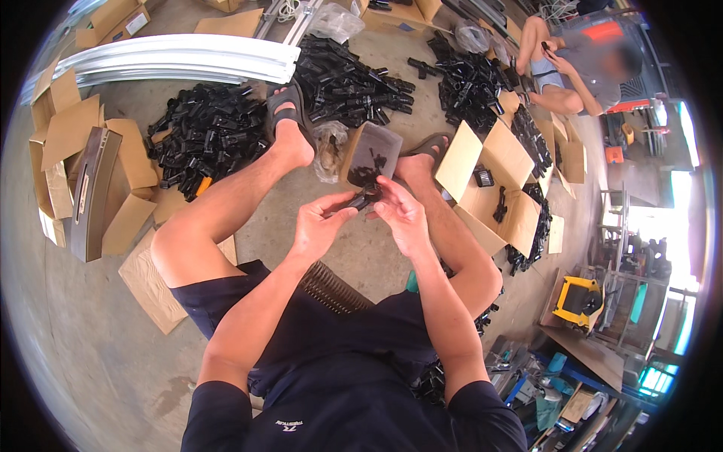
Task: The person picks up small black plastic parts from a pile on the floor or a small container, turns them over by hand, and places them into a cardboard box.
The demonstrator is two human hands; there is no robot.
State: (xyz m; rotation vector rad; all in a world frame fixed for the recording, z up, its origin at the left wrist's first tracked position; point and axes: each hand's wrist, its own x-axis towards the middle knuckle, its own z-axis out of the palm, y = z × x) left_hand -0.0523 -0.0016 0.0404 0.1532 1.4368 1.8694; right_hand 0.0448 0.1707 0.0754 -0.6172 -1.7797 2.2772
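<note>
Between my knees, both hands meet at a small black plastic fitting (363, 200). My left hand (318, 224) pinches its left end between thumb and fingers. The fingertips of my right hand (404, 216) close on its right end, and they partly cover it. Just beyond my hands stands a small open container (382, 140) with tan sides and a grey inside, holding several small black pieces. A crumpled clear plastic bag (329, 153) lies on the floor to its left.
Black fittings lie heaped on the left (211, 132), ahead (343, 83) and far right (465, 79). An open cardboard box (482, 218) stands beside my right leg, more cardboard (135, 154) at left. Long metal profiles (188, 56) lie beyond. Another person (580, 71) sits at upper right.
</note>
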